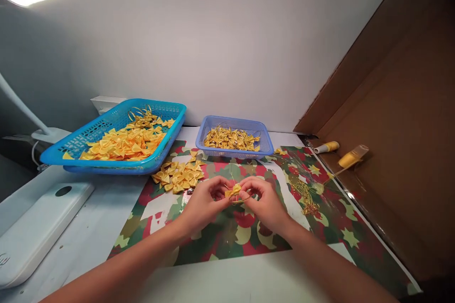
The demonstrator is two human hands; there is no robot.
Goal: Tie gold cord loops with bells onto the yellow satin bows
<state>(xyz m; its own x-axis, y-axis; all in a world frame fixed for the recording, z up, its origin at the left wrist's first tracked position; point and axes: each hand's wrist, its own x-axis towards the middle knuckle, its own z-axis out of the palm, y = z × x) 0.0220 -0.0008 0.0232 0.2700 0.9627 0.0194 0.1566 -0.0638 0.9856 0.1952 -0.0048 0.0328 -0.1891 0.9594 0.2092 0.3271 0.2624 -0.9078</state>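
Note:
Between both hands, over the patterned sheet, is a small yellow ribbon bow [233, 191]. My left hand [208, 199] is closed, pinching the bow's left side between thumb and fingers. My right hand [265, 201] is closed too, its thumb and forefinger at the bow's right side on a thin gold cord [239, 202]. The cord loops around and below the bow; where its ends run is hard to make out. A pile of loose yellow bows [179, 175] lies just beyond my left hand. To the right of my right hand is a tangle of gold cords [304, 194].
A blue basket [142, 163] heaped with yellow bows stands at the back left. Behind my hands is a smaller purple-blue basket [236, 152] of corded bows. A white power bank [42, 227] lies left. Yellow thread spools [352, 156] sit by the cardboard wall [398, 151] at right.

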